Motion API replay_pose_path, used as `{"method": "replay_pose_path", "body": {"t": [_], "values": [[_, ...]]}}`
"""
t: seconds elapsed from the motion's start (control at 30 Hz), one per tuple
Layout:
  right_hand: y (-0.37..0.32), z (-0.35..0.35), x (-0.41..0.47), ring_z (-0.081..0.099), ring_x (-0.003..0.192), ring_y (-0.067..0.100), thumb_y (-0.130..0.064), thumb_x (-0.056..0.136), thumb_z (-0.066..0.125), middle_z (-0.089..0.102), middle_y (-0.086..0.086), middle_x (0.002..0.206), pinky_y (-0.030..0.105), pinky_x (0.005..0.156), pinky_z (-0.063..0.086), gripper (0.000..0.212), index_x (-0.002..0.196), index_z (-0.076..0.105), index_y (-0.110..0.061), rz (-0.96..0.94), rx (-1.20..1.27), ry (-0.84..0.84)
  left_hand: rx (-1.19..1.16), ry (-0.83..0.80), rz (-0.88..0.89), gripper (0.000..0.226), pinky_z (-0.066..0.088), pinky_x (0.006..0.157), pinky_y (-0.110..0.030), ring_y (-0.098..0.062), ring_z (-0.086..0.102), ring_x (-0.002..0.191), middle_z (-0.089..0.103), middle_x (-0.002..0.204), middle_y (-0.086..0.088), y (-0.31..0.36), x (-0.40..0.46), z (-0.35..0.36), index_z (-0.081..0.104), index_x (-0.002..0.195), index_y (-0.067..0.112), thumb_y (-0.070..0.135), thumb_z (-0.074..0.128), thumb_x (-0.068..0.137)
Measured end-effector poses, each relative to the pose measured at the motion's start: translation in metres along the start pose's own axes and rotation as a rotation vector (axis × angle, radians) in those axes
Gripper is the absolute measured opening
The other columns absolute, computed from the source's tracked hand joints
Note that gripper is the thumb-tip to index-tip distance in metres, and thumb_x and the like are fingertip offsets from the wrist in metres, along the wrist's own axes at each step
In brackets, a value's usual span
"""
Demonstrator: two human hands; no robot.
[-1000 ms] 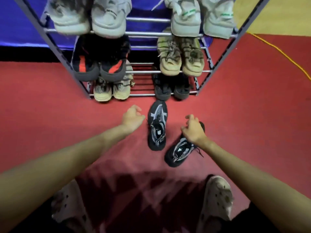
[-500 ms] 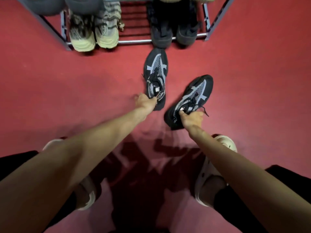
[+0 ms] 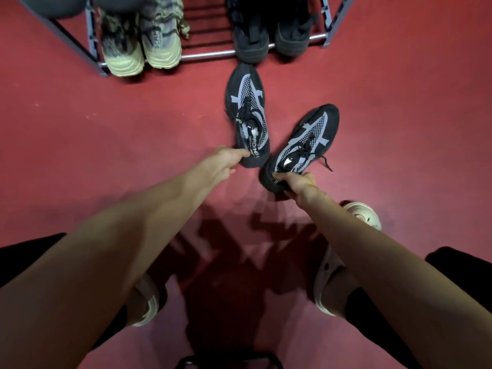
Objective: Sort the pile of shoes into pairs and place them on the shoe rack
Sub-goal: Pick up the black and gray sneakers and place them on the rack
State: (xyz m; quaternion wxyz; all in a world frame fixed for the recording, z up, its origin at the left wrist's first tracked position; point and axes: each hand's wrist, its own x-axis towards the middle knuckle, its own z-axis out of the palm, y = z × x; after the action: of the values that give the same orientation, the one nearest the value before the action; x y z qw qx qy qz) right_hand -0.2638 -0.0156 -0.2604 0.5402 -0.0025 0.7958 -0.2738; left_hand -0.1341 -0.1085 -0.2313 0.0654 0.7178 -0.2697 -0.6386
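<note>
Only the lowest tier of the shoe rack (image 3: 207, 55) shows; the top edge of the view cuts off everything above it, along with the backs of the shoes it carries. At the tier's left end sits a pale camouflage-patterned pair (image 3: 141, 46), toes over the front rail; at its right end a dark pair (image 3: 269, 41), too dim to make out in detail. On the red floor (image 3: 93, 134) just in front of the dark pair lies a black and grey sneaker (image 3: 247, 113), toe nearly touching that pair's left shoe. The left hand (image 3: 223, 162) pinches this sneaker at its heel collar, fingertips closed on the rim. The right hand (image 3: 298, 183) is closed around the heel of the matching second sneaker (image 3: 306, 139), which angles toward the right with its heel near the first one's; whether it is lifted off the floor cannot be told. Both forearms hide much of the floor, and the person's pale clogs (image 3: 359, 217) show only partly beneath them.
</note>
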Motion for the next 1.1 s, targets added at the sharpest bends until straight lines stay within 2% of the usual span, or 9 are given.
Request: {"method": "replay_pose_path", "body": {"t": [0.1,0.2,0.3,0.43,0.57,0.7,0.8,1.0,1.1], "values": [[-0.008,-0.004,-0.008,0.063,0.067,0.027,-0.006,0.068,0.070,0.067,0.012,0.087,0.040,0.048,0.057,0.020,0.085,0.060,-0.006,0.082,0.090,-0.073,-0.112,-0.088,-0.058,0.030,0.045,0.101,-0.033,-0.024,0.060,0.108,0.061,0.123,-0.014,0.002,-0.008,0.000,0.053,0.119,0.000,0.008,0.056,0.090],[-0.015,-0.012,-0.021,0.055,0.055,0.022,-0.009,0.071,0.059,0.058,0.008,0.072,0.022,0.034,0.046,0.016,0.087,0.059,-0.007,0.105,0.165,-0.081,-0.188,-0.134,-0.026,0.021,0.050,0.092,-0.032,-0.019,0.063,0.077,0.063,0.083,-0.011,0.009,-0.017,-0.005,0.054,0.109,0.006,0.007,0.057,0.088],[-0.021,-0.019,-0.031,0.059,0.064,0.022,-0.013,0.068,0.061,0.059,0.011,0.087,0.024,0.039,0.049,0.045,0.111,0.050,-0.004,0.051,0.254,0.033,-0.190,-0.097,0.038,0.023,0.055,0.078,-0.029,-0.015,0.060,0.069,0.060,0.078,-0.008,0.019,-0.035,-0.015,0.052,0.104,0.008,0.013,0.061,0.084],[-0.043,-0.031,-0.056,0.061,0.102,0.030,-0.025,0.076,0.064,0.055,0.009,0.102,0.046,0.082,0.056,0.065,0.127,0.031,-0.002,-0.088,0.268,0.170,-0.113,-0.065,0.119,0.013,0.050,0.058,-0.024,-0.013,0.057,0.065,0.058,0.076,-0.004,0.035,-0.070,-0.039,0.053,0.094,0.013,0.018,0.059,0.085],[-0.077,-0.060,-0.102,0.051,0.070,0.019,-0.019,0.083,0.050,0.052,0.002,0.097,0.027,0.051,0.040,0.027,0.109,0.057,-0.015,-0.108,0.351,0.155,-0.061,-0.084,0.200,0.003,0.054,0.068,-0.029,-0.015,0.059,0.069,0.060,0.079,-0.006,0.044,-0.119,-0.060,0.055,0.088,0.012,0.013,0.056,0.087],[-0.102,-0.089,-0.159,0.046,0.045,0.012,-0.017,0.083,0.040,0.049,-0.007,0.056,0.021,0.053,0.026,0.019,0.067,0.049,-0.020,-0.164,0.296,-0.013,-0.102,-0.164,0.241,0.005,0.057,0.067,-0.031,-0.015,0.064,0.067,0.065,0.075,-0.007,0.054,-0.179,-0.076,0.055,0.085,0.009,0.008,0.053,0.089],[-0.127,-0.106,-0.203,0.042,0.052,0.014,-0.017,0.074,0.046,0.044,-0.005,0.065,0.016,0.050,0.031,0.007,0.071,0.050,-0.021,-0.278,0.296,0.009,-0.153,-0.219,0.335,0.011,0.057,0.046,-0.022,-0.009,0.066,0.047,0.066,0.048,0.000,0.069,-0.230,-0.090,0.054,0.080,0.010,0.007,0.051,0.090],[-0.163,-0.132,-0.289,0.044,0.053,0.014,-0.015,0.074,0.052,0.048,0.001,0.068,0.012,0.042,0.035,0.036,0.111,0.050,-0.016,-0.688,0.333,-0.002,-0.179,-0.197,0.667,0.011,0.060,0.053,-0.025,-0.015,0.054,0.065,0.055,0.068,-0.008,0.099,-0.308,-0.120,0.057,0.077,0.008,0.006,0.055,0.088],[-0.178,-0.139,-0.328,0.046,0.056,0.011,-0.014,0.080,0.051,0.051,0.000,0.067,0.016,0.045,0.033,0.010,0.089,0.056,-0.015,-0.821,0.404,-0.087,-0.161,-0.206,0.761,0.011,0.060,0.057,-0.023,-0.017,0.048,0.072,0.044,0.077,-0.007,0.117,-0.335,-0.134,0.056,0.075,0.011,0.012,0.056,0.087]]}}
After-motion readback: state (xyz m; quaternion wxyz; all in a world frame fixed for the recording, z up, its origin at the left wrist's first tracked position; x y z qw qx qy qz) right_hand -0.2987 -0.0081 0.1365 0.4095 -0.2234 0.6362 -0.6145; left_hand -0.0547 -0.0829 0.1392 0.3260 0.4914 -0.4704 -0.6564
